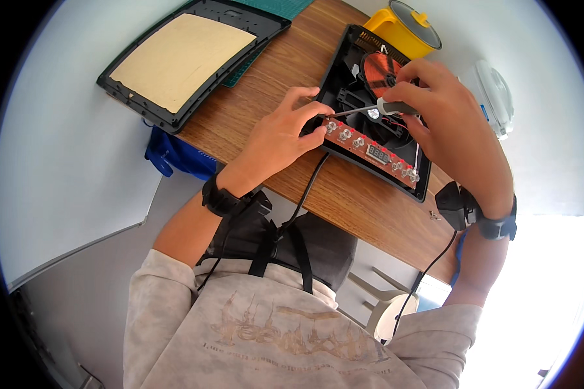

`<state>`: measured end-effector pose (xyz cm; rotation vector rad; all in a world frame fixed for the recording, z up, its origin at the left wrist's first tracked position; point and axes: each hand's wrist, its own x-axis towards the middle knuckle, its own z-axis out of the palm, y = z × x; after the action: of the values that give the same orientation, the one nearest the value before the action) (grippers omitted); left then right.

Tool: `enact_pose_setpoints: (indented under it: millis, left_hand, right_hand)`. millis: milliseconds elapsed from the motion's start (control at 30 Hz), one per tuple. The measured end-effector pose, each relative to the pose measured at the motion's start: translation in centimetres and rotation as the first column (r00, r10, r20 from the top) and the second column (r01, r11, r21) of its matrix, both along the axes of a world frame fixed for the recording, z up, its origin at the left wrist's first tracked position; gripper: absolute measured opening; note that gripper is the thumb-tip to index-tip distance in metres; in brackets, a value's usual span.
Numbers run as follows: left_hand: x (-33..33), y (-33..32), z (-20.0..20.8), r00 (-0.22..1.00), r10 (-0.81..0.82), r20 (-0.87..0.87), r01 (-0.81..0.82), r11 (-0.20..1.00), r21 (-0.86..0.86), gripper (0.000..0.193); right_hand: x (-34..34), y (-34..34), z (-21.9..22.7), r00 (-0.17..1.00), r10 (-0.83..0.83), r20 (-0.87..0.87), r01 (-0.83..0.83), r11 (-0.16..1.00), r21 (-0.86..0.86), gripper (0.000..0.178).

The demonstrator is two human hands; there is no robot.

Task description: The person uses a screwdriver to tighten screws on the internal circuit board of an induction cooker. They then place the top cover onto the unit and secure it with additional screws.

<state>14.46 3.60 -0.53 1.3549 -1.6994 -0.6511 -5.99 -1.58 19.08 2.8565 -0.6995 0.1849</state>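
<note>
My right hand (444, 107) grips a screwdriver (392, 107) by its grey-and-black handle, the shaft pointing left. Its tip meets the upper left corner of a long reddish-brown circuit board (370, 144) with clear round buttons and a small digit display. There, the thumb and index finger of my left hand (272, 136) close about the board's left end, beside the tip. Any screw under the tip is too small to make out. The board lies along the near side of an opened black induction cooker base (336, 68), which also holds a copper coil (377, 68), partly behind my right hand.
A black frame with a cream panel (182, 61) lies at the far left, over a green mat (282, 6). Beyond the base stand a yellow pot (412, 32) and a clear plastic container (495, 91). Small screws (434, 215) lie near the table's front edge. A black cable (310, 188) hangs down.
</note>
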Motion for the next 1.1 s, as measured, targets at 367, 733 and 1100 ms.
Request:
enact_pose_setpoints:
  millis: [367,733,1100]
  left_hand:
    - [-0.3,0.0,0.0,1.000,0.005,-0.019,-0.005,1.000,0.012,0.032]
    - [-0.4,-0.4,-1.1,0.998,0.048,0.036,-0.043,0.991,-0.129,0.031]
    - [-0.3,-0.4,-0.7,0.999,0.030,-0.017,-0.031,0.999,-0.033,0.035]
  right_hand:
    - [1.1,0.6,1.0,0.989,-0.024,-0.147,0.019,0.999,-0.034,0.023]
    - [2.3,2.1,-0.1,0.977,-0.155,-0.146,0.141,0.985,-0.104,0.032]
    - [-1.0,0.7,-0.2,0.967,-0.246,0.060,0.229,0.950,0.212,0.018]
